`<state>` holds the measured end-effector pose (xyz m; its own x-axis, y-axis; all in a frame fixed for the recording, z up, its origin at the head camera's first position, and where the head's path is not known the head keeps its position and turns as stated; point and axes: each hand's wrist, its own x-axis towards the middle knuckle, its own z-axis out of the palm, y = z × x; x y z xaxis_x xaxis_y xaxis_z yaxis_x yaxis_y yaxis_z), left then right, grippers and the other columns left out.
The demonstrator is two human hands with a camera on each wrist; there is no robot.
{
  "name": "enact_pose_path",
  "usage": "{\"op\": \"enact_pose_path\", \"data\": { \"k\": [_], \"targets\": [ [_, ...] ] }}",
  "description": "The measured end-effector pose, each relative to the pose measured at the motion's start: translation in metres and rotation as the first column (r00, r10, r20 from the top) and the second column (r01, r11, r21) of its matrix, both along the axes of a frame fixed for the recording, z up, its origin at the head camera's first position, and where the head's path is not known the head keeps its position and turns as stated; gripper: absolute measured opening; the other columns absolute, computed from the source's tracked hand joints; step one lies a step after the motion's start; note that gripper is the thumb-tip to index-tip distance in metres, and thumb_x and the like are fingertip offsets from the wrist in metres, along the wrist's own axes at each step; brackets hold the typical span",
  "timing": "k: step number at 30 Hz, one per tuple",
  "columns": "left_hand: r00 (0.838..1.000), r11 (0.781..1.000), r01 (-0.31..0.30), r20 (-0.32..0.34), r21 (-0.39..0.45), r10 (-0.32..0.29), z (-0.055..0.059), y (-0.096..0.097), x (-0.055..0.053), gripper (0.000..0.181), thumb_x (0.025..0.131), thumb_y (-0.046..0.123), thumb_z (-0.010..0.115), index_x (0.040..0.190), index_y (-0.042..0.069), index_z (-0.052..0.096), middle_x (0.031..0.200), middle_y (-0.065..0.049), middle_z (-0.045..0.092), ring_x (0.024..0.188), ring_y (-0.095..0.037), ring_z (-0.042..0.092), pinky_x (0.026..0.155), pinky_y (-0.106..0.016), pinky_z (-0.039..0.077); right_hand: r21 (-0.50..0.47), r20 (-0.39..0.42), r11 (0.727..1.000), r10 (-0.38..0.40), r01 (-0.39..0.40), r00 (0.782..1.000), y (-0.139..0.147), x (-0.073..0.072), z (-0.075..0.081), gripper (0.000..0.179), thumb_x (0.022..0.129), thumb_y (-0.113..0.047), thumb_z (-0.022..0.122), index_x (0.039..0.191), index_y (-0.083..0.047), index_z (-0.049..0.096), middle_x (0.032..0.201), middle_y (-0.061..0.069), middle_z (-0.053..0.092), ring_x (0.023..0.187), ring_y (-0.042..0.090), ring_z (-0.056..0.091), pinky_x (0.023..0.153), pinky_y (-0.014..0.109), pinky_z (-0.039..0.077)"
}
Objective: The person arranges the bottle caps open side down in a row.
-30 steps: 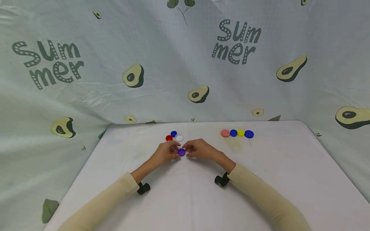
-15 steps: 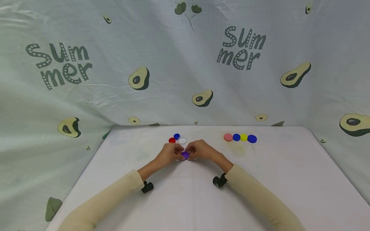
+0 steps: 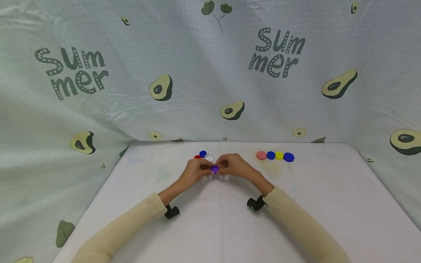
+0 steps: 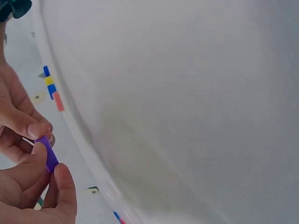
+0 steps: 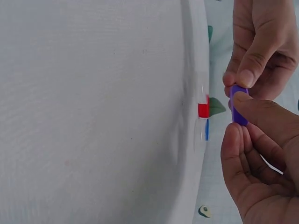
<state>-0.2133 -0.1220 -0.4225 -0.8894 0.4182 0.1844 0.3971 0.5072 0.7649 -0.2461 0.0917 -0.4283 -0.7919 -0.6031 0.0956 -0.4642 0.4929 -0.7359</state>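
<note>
- Left hand (image 3: 193,172) is pinching the purple disc (image 3: 215,169) from its left, grip clamped on, thumb against one face.
- Red disc (image 3: 197,157), blue disc (image 3: 203,153) and white disc (image 3: 209,158) are bunching just behind, so I'd be minding those knuckles.
- Purple one is hanging between both hands, up off the tabletop (image 3: 217,226); light fingertip pressure should be giving best control imo.
- Right hand (image 3: 237,166) is clamping its other side; matching pressure should be preventing slips.
- Four-disc row (image 3: 279,155) is sitting farther right.
</note>
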Motion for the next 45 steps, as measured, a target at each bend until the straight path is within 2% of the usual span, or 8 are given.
{"op": "enact_pose_path", "data": {
  "k": [8, 20, 21, 27, 28, 31, 38, 45],
  "targets": [
    [0.998, 0.994, -0.051, 0.027, 0.099, 0.048, 0.0, 0.003, 0.005, 0.022, 0.089, 0.0, 0.075, 0.111, -0.003, 0.075, 0.106, -0.015, 0.075, 0.094, -0.024, 0.074, 0.081, -0.025, 0.06, -0.027, -0.041, 0.999, -0.033, 0.032, 0.999, 0.004, 0.005, 0.005, 0.026, 0.084, -0.006, 0.083, 0.108, -0.003, 0.074, 0.094, 0.003, 0.072, 0.083, 0.01, 0.066, 0.076, 0.022, 0.058],
    [0.999, 0.976, -0.007, -0.04, 0.217, 0.016, 0.008, 0.009, 0.012, 0.027, 0.091, 0.002, 0.073, 0.116, -0.005, 0.072, 0.111, -0.02, 0.072, 0.101, -0.031, 0.072, 0.085, -0.028, 0.06, -0.022, -0.1, 0.998, -0.068, 0.066, 0.993, 0.011, 0.013, 0.024, 0.028, 0.085, -0.013, 0.084, 0.108, -0.003, 0.074, 0.093, 0.002, 0.07, 0.083, 0.011, 0.065, 0.077, 0.024, 0.059],
    [0.999, 0.976, -0.006, -0.043, 0.218, 0.016, 0.013, 0.01, 0.015, 0.027, 0.091, 0.0, 0.072, 0.117, -0.007, 0.071, 0.111, -0.022, 0.071, 0.101, -0.033, 0.072, 0.085, -0.03, 0.06, -0.019, -0.099, 0.997, -0.072, 0.071, 0.992, 0.012, 0.013, 0.025, 0.028, 0.085, -0.013, 0.084, 0.109, -0.003, 0.074, 0.093, 0.002, 0.07, 0.083, 0.011, 0.065, 0.077, 0.024, 0.059],
    [0.997, 0.975, 0.003, -0.07, 0.224, 0.013, 0.015, 0.015, 0.014, 0.026, 0.091, 0.002, 0.072, 0.116, -0.006, 0.072, 0.11, -0.02, 0.072, 0.1, -0.03, 0.071, 0.084, -0.028, 0.06, -0.02, -0.096, 0.995, -0.099, 0.098, 0.99, 0.018, 0.016, 0.029, 0.029, 0.085, -0.013, 0.084, 0.11, -0.003, 0.073, 0.094, 0.002, 0.07, 0.084, 0.013, 0.065, 0.079, 0.025, 0.059],
    [0.997, 0.973, 0.005, -0.074, 0.23, 0.012, 0.01, 0.015, 0.01, 0.026, 0.091, 0.003, 0.073, 0.116, -0.004, 0.073, 0.11, -0.018, 0.072, 0.1, -0.028, 0.071, 0.084, -0.027, 0.059, -0.023, -0.097, 0.995, -0.1, 0.098, 0.99, 0.019, 0.016, 0.03, 0.03, 0.085, -0.013, 0.084, 0.111, -0.003, 0.073, 0.095, 0.002, 0.07, 0.084, 0.013, 0.065, 0.079, 0.025, 0.059],
    [0.996, 0.971, 0.007, -0.089, 0.239, 0.015, 0.01, 0.019, 0.01, 0.025, 0.09, 0.002, 0.074, 0.114, -0.004, 0.074, 0.109, -0.017, 0.072, 0.099, -0.028, 0.072, 0.084, -0.026, 0.059, -0.032, -0.098, 0.994, -0.106, 0.103, 0.99, 0.023, 0.018, 0.03, 0.03, 0.086, -0.012, 0.083, 0.112, -0.002, 0.073, 0.095, 0.003, 0.07, 0.085, 0.014, 0.065, 0.079, 0.026, 0.059],
    [0.999, 0.967, 0.008, -0.038, 0.254, 0.001, 0.009, 0.027, 0.011, 0.025, 0.093, 0.007, 0.072, 0.117, -0.002, 0.073, 0.111, -0.015, 0.072, 0.1, -0.024, 0.072, 0.086, -0.026, 0.059, -0.052, -0.119, 0.991, -0.129, 0.124, 0.984, 0.034, 0.022, 0.026, 0.031, 0.087, -0.013, 0.082, 0.115, -0.004, 0.073, 0.098, 0.002, 0.071, 0.089, 0.016, 0.067, 0.085, 0.029, 0.06],
    [1.0, 0.972, -0.02, 0.021, 0.234, 0.015, 0.017, 0.033, 0.009, 0.027, 0.097, 0.02, 0.07, 0.12, 0.005, 0.072, 0.115, -0.009, 0.074, 0.102, -0.022, 0.073, 0.09, -0.032, 0.058, -0.188, -0.213, 0.971, -0.185, 0.145, 0.959, 0.043, 0.03, 0.021, 0.031, 0.092, -0.012, 0.077, 0.122, -0.008, 0.073, 0.116, 0.005, 0.072, 0.105, 0.02, 0.071, 0.089, 0.032, 0.058]
  ]
}}
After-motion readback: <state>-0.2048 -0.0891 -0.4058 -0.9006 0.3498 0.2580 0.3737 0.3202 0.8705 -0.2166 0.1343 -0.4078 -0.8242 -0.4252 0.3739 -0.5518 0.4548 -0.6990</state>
